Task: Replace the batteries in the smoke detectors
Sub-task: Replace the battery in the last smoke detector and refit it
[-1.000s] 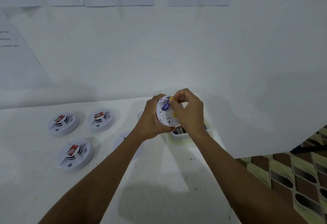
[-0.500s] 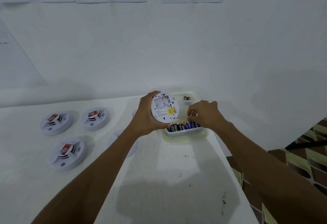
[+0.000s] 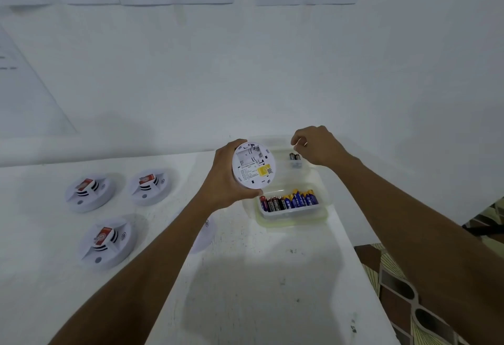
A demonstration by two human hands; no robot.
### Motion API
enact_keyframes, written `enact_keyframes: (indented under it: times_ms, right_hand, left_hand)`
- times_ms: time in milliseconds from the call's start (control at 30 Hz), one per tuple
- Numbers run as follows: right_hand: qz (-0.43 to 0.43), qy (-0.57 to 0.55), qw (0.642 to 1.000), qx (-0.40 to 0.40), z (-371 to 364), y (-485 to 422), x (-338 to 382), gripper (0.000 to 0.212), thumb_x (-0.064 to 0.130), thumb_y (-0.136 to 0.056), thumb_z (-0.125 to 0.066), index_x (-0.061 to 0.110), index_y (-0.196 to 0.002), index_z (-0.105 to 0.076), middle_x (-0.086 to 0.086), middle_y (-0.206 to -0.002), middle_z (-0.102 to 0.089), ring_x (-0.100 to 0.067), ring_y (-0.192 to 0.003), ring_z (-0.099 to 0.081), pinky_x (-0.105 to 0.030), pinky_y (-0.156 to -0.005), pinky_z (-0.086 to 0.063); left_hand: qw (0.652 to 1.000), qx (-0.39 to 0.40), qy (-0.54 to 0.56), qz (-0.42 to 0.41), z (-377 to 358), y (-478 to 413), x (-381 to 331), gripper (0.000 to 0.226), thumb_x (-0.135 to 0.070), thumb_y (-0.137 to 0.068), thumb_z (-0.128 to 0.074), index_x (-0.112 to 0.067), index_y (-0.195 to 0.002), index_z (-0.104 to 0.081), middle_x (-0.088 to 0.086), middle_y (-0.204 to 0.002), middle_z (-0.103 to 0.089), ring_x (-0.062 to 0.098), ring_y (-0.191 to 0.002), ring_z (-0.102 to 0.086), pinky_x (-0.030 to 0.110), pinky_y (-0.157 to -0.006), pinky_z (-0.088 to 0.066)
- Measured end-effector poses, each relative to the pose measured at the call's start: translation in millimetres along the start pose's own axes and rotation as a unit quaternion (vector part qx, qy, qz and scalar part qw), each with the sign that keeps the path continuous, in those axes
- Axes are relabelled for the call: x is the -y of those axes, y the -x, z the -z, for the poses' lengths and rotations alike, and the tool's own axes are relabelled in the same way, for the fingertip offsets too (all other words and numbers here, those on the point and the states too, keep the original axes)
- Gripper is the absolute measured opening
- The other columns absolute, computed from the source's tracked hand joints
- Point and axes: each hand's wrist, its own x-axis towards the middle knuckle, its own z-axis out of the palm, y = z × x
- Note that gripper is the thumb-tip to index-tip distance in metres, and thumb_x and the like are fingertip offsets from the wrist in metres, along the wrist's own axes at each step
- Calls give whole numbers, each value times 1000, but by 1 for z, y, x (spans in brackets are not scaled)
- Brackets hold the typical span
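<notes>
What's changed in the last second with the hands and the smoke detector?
The right hand left the smoke detector, where it pinched a battery, passed over the near battery tray and now hovers, fingers curled, above the two batteries farther back. The detector's bay now looks empty. The left hand holds the detector as before; the three other detectors stayed put.

Left hand [image 3: 218, 181] grips an upturned smoke detector [image 3: 252, 166] near the battery box [image 3: 289, 217].

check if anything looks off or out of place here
Nothing spilled or damaged. The detector in the left hand has an empty battery bay. Only two batteries lie in the far part of the box, apart from the row in front.
</notes>
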Motion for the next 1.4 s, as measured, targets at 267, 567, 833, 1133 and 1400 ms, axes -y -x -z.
enact_keyframes:
  times_ms: [267,567,833,1133,1400]
  right_hand:
    - [-50,70,989,118,-23,-42,0,33,-3,-88,-53,15,-111,-69,-11,-125,-60,-29,-103,-63,-30,-75,-48]
    - [-90,-35,993,74,-33,-50,-3,34,-10,-82,-55,13,-103,-70,-12,-105,-69,-26,-89,-70,-37,-81,-59]
    - [-114,66,989,66,-40,-50,8,35,-8,-79,-64,-4,-114,-67,-22,-117,-67,-35,-102,-68,-44,-88,-58]
    - [-142,-6,985,100,-41,-53,18,27,14,-79,-80,4,-102,-71,-13,-96,-70,-29,-84,-73,-34,-79,-58]
    - [-153,-20,983,96,-58,-59,35,21,21,-75,-83,9,-89,-75,-8,-91,-74,-24,-86,-71,-29,-76,-55]
  left_hand:
    - [1000,6,5,8,7,-16,3,102,-35,-47,-90,-36,-132,-34,-22,-124,-42,10,-123,-36,19,-99,-35]
    - [1000,8,1,12,11,-20,15,104,-37,-48,-91,-27,-137,-37,-11,-131,-44,10,-124,-36,15,-98,-33]
    - [1000,0,1,20,19,-17,27,103,-37,-48,-90,-29,-136,-36,-11,-132,-44,8,-124,-35,9,-95,-29]
    - [1000,-8,-11,18,25,-16,42,105,-42,-48,-91,-27,-137,-37,-9,-133,-45,12,-126,-38,13,-99,-30]
    - [1000,-18,-6,13,30,-11,40,100,-41,-47,-89,-37,-131,-34,-15,-128,-44,10,-123,-38,15,-99,-31]
